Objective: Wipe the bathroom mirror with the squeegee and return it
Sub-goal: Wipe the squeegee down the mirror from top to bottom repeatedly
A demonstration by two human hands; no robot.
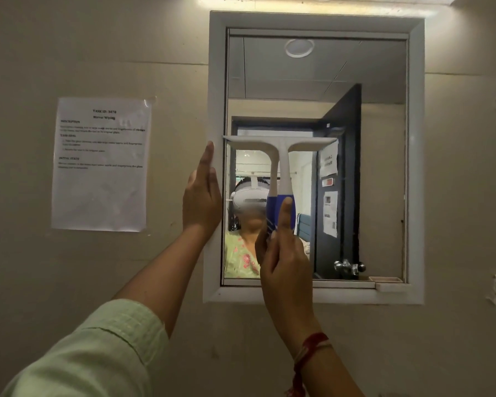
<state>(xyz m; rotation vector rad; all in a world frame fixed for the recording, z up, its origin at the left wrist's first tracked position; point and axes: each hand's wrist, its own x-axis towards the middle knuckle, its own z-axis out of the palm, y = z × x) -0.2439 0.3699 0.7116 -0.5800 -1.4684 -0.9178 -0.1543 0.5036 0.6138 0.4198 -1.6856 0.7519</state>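
So I'm mid-wipe: my right hand (284,253) grips the squeegee (281,156) handle against the mirror (378,181), left hand (202,193) flat on the frame (215,81). Next it probably needs a steady, even pull down.

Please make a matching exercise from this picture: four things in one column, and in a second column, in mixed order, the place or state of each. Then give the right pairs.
Things
1. squeegee
2. left hand
3. printed sheet
4. right hand

Places or states
A. stuck on the wall left of the mirror
B. closed around the blue handle
C. flat against the mirror's left frame
D. blade level across the glass

Pairs: 1-D, 2-C, 3-A, 4-B
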